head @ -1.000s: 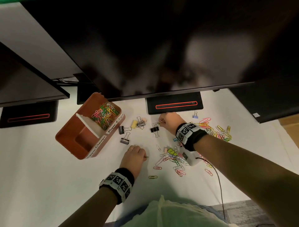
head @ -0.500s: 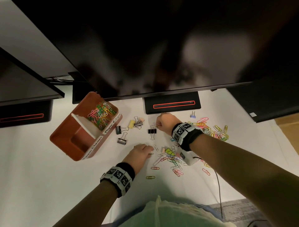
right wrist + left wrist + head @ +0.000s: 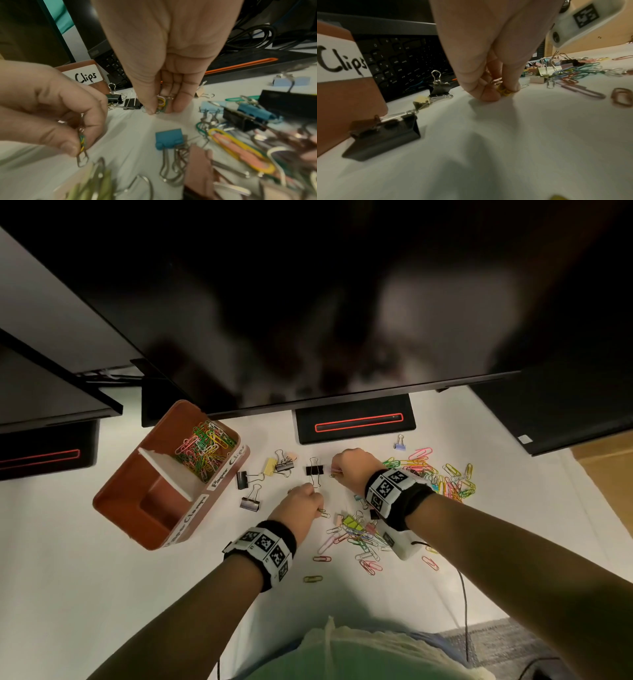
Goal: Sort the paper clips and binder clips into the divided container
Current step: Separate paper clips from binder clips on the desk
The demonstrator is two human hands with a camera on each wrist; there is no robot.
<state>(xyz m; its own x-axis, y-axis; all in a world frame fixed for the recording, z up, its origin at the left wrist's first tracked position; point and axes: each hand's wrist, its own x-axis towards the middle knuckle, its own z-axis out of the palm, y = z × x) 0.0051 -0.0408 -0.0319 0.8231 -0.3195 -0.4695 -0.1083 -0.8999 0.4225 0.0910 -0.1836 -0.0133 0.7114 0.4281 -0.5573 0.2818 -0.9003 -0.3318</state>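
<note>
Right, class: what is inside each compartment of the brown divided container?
The far compartment of the brown container holds a heap of coloured paper clips. The near compartment shows only bare floor; its near wall hides a strip along that side.

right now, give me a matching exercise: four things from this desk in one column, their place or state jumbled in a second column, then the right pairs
Things
1. left hand
2. right hand
3. far compartment of the container
4. near compartment of the container

Place or state
A. holds a heap of coloured paper clips
B. has nothing in it
C. pinches paper clips beside the black binder clip, nearer the monitor base
D. pinches paper clips nearer the person's body

Pairs: 1-D, 2-C, 3-A, 4-B
</note>
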